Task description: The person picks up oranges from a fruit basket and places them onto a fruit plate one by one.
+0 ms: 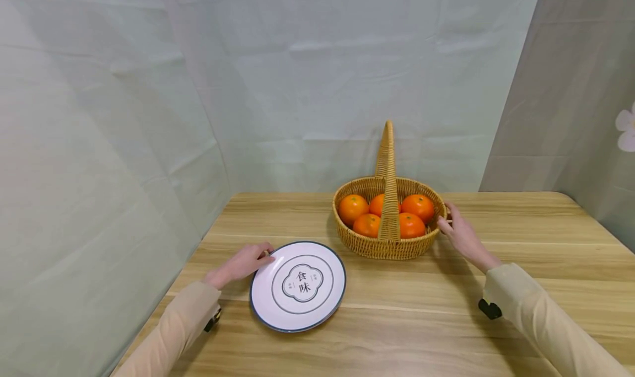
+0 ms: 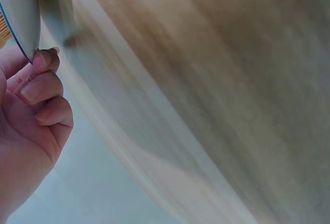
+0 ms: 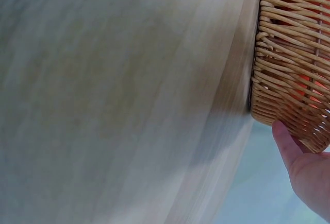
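Clock bearings per head view. Plate lies face up on the tabletop, at 8 o'clock from the basket, near it but apart; whether its base sits fully flat cannot be told. Left grip pinches the plate rim at about 10 o'clock, fingertips at the edge in the left wrist view too. Right grip is at the basket's 3 o'clock end, thumb laid against the wicker; remaining fingers partly hidden, so cannot tell whether it clasps the basket or merely touches it. Five oranges sit inside the basket, under its upright handle; none on the plate. Step in hand, as judged: both items being handled together at their outer sides, one per grip, perhaps to set their placing. Next move would call for keeping the plate level under a one-sided pinch, and even pressure at the basket end so that it neither tips nor slides toward 9 o'clock; the laden basket probably resists more than the plate.
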The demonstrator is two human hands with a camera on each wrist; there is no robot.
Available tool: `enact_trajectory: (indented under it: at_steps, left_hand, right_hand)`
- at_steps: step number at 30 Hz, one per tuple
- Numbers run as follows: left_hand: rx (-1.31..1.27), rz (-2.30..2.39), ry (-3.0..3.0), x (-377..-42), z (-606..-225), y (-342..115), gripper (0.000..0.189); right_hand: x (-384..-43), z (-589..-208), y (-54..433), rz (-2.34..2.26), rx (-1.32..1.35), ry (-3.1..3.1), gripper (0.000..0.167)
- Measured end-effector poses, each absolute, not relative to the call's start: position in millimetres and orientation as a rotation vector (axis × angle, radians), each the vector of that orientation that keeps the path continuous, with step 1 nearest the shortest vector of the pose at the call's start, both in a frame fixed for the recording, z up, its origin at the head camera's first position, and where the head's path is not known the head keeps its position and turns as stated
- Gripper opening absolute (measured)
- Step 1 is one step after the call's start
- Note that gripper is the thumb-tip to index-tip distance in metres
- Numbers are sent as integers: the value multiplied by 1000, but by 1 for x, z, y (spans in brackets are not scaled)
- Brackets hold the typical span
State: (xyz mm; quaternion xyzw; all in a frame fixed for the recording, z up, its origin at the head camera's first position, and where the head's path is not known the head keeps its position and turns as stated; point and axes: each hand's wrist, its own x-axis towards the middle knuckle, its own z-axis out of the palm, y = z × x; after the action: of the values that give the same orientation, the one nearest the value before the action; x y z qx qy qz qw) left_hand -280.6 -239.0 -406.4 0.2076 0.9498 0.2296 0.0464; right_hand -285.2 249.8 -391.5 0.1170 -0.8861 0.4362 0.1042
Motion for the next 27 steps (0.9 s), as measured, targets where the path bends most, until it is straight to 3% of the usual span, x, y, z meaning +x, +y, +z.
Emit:
enact_trajectory:
  at_steps: [27]
  left_hand:
    - [696,675,2885,-281,-406,-225,18]
  right_hand:
    - [-287,-394,252,1283,344,-2614,52]
